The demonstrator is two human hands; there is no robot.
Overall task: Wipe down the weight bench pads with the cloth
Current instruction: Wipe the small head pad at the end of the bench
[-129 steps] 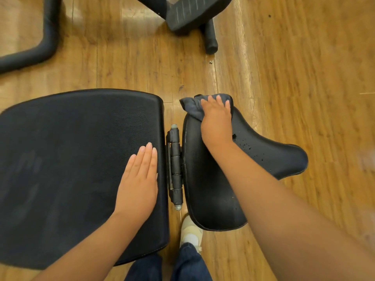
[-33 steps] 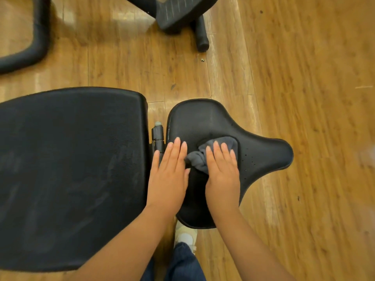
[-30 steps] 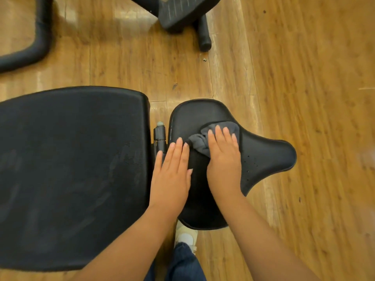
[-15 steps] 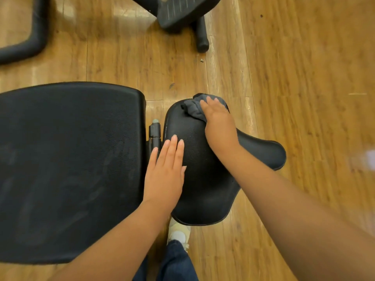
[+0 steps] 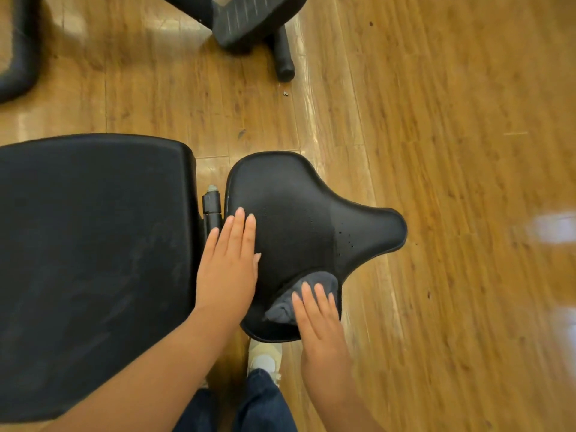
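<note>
A small black seat pad (image 5: 299, 219) with a nose pointing right sits beside the large black back pad (image 5: 93, 260) on the left; a black hinge (image 5: 212, 210) joins them. My right hand (image 5: 318, 316) presses a grey cloth (image 5: 290, 302) flat onto the near edge of the seat pad, fingers straight. My left hand (image 5: 229, 266) rests flat across the gap, its fingertips on the seat pad's left side. Part of the cloth is hidden under my right palm.
Wooden floor (image 5: 452, 182) surrounds the bench. A black machine foot (image 5: 249, 23) with a rubber-tipped bar stands at the top centre, and a curved black tube (image 5: 18, 51) at the top left. My shoe (image 5: 265, 357) and trouser legs are below the seat pad.
My right hand has dragged the cloth from the seat pad's far edge back to its near edge. My left hand stays flat at the pad's left side.
</note>
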